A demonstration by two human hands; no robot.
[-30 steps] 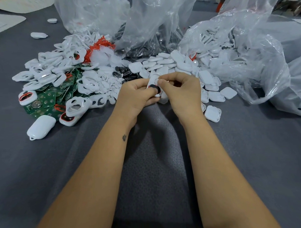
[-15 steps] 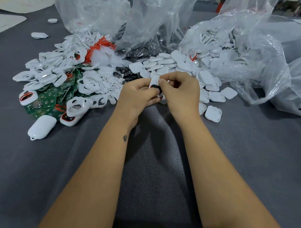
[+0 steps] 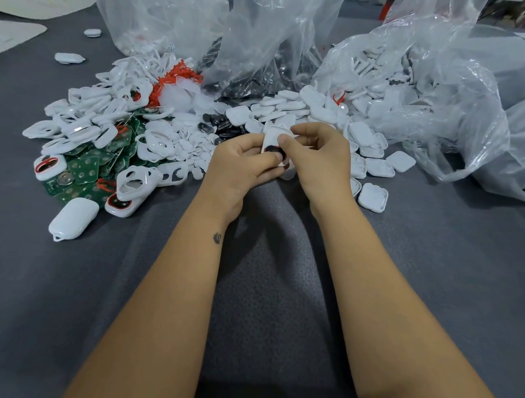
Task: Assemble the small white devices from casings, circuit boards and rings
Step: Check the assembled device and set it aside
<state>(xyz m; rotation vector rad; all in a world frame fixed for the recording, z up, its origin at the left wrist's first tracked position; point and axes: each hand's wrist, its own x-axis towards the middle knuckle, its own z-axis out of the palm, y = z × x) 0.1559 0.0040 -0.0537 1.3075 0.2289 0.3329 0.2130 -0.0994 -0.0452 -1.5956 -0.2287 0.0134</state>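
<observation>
Hands at frame centre: left hand (image 3: 242, 166) and right hand (image 3: 319, 155) both pinch one white casing (image 3: 274, 137) holding one dark disc (image 3: 274, 150); three plastic bags (image 3: 279, 34) behind.

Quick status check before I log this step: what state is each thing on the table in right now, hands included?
left hand: grips the white casing
right hand: pinches the white casing, thumb on its dark round part
white casing: held up between both hands, off the cloth
closed white device: lying alone on the cloth
green circuit boards: loose pile, partly under white frames
square covers: scattered, some hollow side up
plastic bags: open, parts spilling out
</observation>
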